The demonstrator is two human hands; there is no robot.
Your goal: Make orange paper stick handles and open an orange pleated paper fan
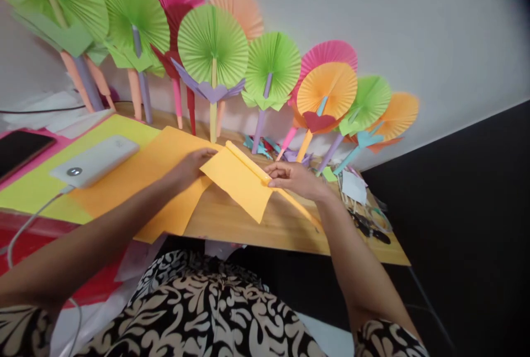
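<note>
A yellow-orange paper sheet (238, 183) lies on the wooden table (285, 224), its far edge folded into a narrow pleat. My left hand (191, 168) presses down on the sheet's left corner, fingers flat. My right hand (296, 179) pinches the folded edge at its right end. More orange paper (144, 180) lies under my left forearm, over a yellow sheet (37, 186).
Many pleated paper fans (213, 48) in green, pink and orange lean on the wall behind. A white power bank (96, 161) with cable and a dark phone (19, 150) sit at the left. Scissors (368, 227) and paper scraps (354, 186) lie at the right.
</note>
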